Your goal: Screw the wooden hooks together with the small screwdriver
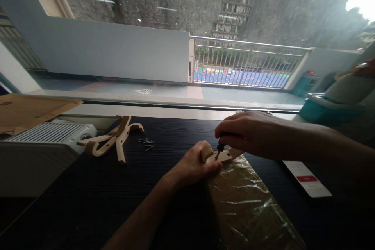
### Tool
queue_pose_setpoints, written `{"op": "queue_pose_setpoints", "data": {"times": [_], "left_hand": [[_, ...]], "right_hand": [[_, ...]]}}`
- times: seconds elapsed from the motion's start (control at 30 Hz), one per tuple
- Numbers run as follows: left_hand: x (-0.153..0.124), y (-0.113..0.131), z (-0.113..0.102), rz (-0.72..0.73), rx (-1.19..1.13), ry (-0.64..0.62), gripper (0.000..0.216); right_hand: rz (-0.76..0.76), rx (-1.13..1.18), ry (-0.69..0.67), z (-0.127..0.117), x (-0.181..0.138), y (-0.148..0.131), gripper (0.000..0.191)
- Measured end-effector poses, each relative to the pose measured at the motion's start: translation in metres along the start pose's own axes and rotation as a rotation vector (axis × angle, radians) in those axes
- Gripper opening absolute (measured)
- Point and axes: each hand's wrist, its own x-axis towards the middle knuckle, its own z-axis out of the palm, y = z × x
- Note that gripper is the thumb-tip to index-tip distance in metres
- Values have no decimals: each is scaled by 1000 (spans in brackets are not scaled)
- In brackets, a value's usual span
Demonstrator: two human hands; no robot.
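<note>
My left hand [196,166] is closed around the near end of a curved wooden hook [225,157], which lies on the far end of a long box wrapped in clear plastic [249,203]. In my right hand [241,131] is a screwdriver [220,147] with a dark handle, mostly hidden by my fingers. Its tip points down onto the hook, at or close to a hole; whether a screw sits there I cannot tell. A dark hole shows farther along the wood. To the left lie several similar wooden hooks [109,146] in a loose pile, with several screws [148,143] beside them.
The dark table [140,195] runs up to a window. A phone-like white slab [310,183] with a red band lies at right, under my forearm. A white slatted unit [55,134] and a brown envelope [35,111] are at left. Behind, right, stands a teal bin [328,111].
</note>
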Motion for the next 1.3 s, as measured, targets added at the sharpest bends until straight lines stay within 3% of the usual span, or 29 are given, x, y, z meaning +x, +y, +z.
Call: {"op": "queue_pose_setpoints", "data": {"times": [0.2,0.4,0.5,0.67,0.8,1.0,1.13,1.3], "left_hand": [[-2,2,0,-25,-3,1,29],[-1,0,0,-21,-6,-6,29],[0,-1,0,-6,0,-8,30],[1,-2,-1,9,20,-6,33],[0,-2,-1,9,27,-7,33],[-1,0,-1,-18,19,-2,31],[-2,2,1,-32,-1,0,28],[0,-1,-6,-30,-58,-45,32]], "right_hand": [[51,-2,106,15,2,6,21],[362,-77,128,20,11,-8,28],[435,-169,143,21,16,-17,31],[279,-178,85,8,11,-7,38],[100,-53,13,-7,3,4,25],[-11,20,-14,4,2,8,21],[53,-26,37,15,3,9,21],[306,-151,64,16,14,-4,34]]}}
